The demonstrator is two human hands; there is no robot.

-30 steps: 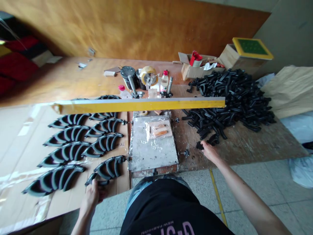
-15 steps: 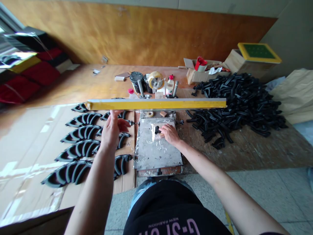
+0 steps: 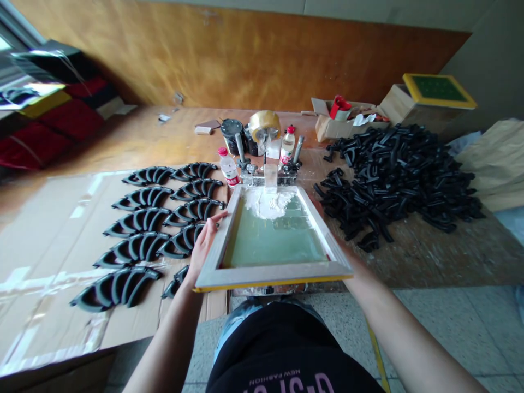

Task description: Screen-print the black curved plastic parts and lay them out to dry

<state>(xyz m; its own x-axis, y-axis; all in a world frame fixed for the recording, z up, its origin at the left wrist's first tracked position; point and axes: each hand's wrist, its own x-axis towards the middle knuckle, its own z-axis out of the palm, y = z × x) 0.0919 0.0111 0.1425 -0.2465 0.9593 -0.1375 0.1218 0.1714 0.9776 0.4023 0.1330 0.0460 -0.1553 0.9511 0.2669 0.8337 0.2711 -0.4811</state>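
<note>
A silk-screen printing frame [image 3: 272,271] with pale green mesh lies before me, its near edge raised toward me. White ink [image 3: 268,204] is smeared over the far end of the mesh, where a squeegee blade [image 3: 271,177] stands. My left hand [image 3: 201,245] is at the frame's left side, gripping its edge, with some fingers stretched along it. Under the right side of the frame, my right hand is hidden; only my right forearm [image 3: 376,300] shows. Left of the frame, curved black plastic parts [image 3: 118,286] lie in fanned rows on cardboard.
A big heap of black parts [image 3: 397,180] lies to the right. Behind the frame stand a red-capped bottle [image 3: 229,168], another bottle [image 3: 287,146], a black tub [image 3: 232,135] and metal clamp posts [image 3: 240,147]. An open carton [image 3: 327,128] sits at the back right.
The printing frame has swung down from upright, covering the metal base plate and the small black piece on it. My left hand has come down with it; my right hand has become hidden beneath.
</note>
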